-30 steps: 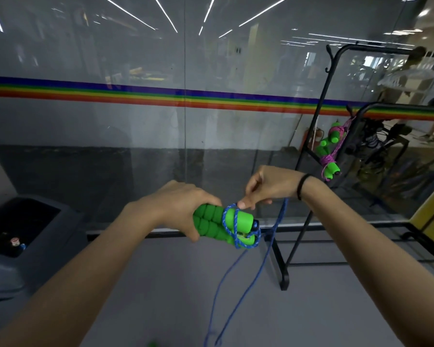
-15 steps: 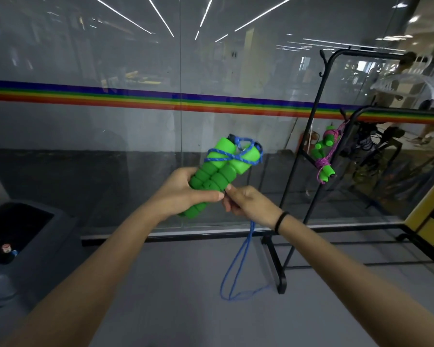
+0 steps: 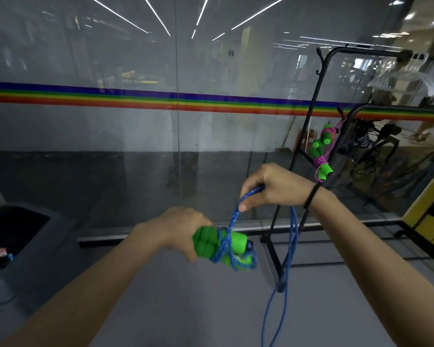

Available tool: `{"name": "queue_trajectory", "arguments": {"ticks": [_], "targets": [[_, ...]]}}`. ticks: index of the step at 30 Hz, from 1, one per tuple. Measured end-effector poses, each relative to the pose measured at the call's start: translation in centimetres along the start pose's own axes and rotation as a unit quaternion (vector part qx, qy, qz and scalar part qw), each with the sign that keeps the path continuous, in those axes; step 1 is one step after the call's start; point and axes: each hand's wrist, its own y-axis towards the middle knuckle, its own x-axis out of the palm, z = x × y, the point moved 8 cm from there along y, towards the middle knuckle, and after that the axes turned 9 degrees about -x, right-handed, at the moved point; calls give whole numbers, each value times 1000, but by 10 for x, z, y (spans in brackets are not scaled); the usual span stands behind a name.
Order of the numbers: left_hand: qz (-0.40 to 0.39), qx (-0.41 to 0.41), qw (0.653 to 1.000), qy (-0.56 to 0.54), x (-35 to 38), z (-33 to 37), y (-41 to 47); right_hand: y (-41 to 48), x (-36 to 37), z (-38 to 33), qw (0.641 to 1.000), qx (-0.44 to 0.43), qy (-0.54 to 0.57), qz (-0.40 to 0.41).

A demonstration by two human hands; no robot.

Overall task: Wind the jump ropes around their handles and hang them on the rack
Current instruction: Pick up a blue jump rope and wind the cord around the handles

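Observation:
My left hand [image 3: 178, 229] grips two green foam handles [image 3: 236, 242] held side by side, pointing right and lying roughly level. A blue rope [image 3: 292, 246] crosses the handles in a few turns near their free ends. My right hand [image 3: 273, 189], higher and to the right, holds the doubled blue rope in curled fingers, thumb pressed on it. The rest of the rope hangs in a long loop toward the floor. On the black rack [image 3: 321, 101] at the right hangs another rope [image 3: 322, 156], green handles bound with pink cord.
A glass wall [image 3: 135, 134] with a rainbow stripe runs across in front of me. A dark bin [image 3: 23, 236] stands at the lower left. The rack's black feet [image 3: 278, 261] reach onto the grey floor by the hanging rope. A yellow panel [image 3: 426, 209] stands at the far right.
The handles have swung down from tilted-up to level and low. My right hand has risen from below the handles to above and right of them, drawing the rope up over them.

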Motion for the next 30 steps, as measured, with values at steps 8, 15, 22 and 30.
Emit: {"name": "queue_trajectory", "arguments": {"ticks": [8, 15, 22, 30], "targets": [[-30, 140, 900, -411, -21, 27, -18, -10, 67, 89, 930, 151, 314, 115], [92, -31, 865, -492, -11, -23, 6, -22, 78, 58, 944, 125, 291, 98], [208, -103, 891, -390, -6, -30, 16, -17, 71, 7, 996, 44, -62, -55], [117, 53, 991, -44, 3, 9, 9, -6, 29, 16, 999, 3, -37, -12]]}}
